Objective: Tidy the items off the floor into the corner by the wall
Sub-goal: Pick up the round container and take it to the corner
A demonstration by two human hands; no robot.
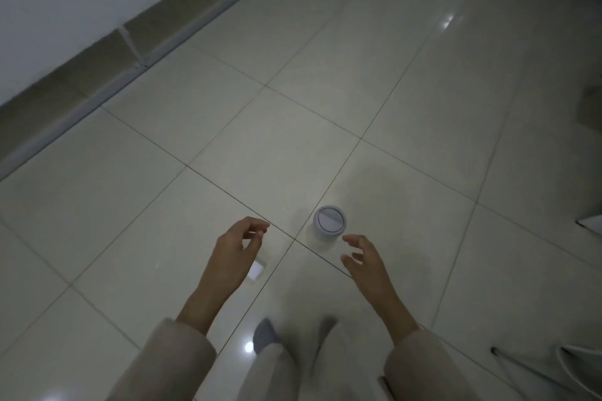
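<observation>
**Both hands held out over the tiled floor, a white canister just ahead of the right one**

A small white cylindrical canister with a flat lid ringed by a thin dark line (pixel 329 222) stands upright on the glossy pale tiled floor (pixel 391 91). It sits just beyond the fingertips of the right hand (pixel 361 257), slightly to their left, with a narrow gap showing between them, and it lies between the two hands, closer to the right.

The right hand is held above the floor with fingers loosely spread and gently bent, holding nothing. The left hand (pixel 239 242) is also raised, its fingers softly curled and the thumb near the fingertips; nothing shows between them. Both arms wear light beige sleeves (pixel 169 365).

Just under and to the right of the left hand, a small pale rectangular patch (pixel 257 269) shows on the tile; whether it is an object or a reflection cannot be told.

Far ahead and to the left of the left hand runs a white metal-framed piece of furniture (pixel 143 55). Below the hands, the person's light-trousered legs and a grey-socked foot (pixel 265 334) appear blurred.
</observation>
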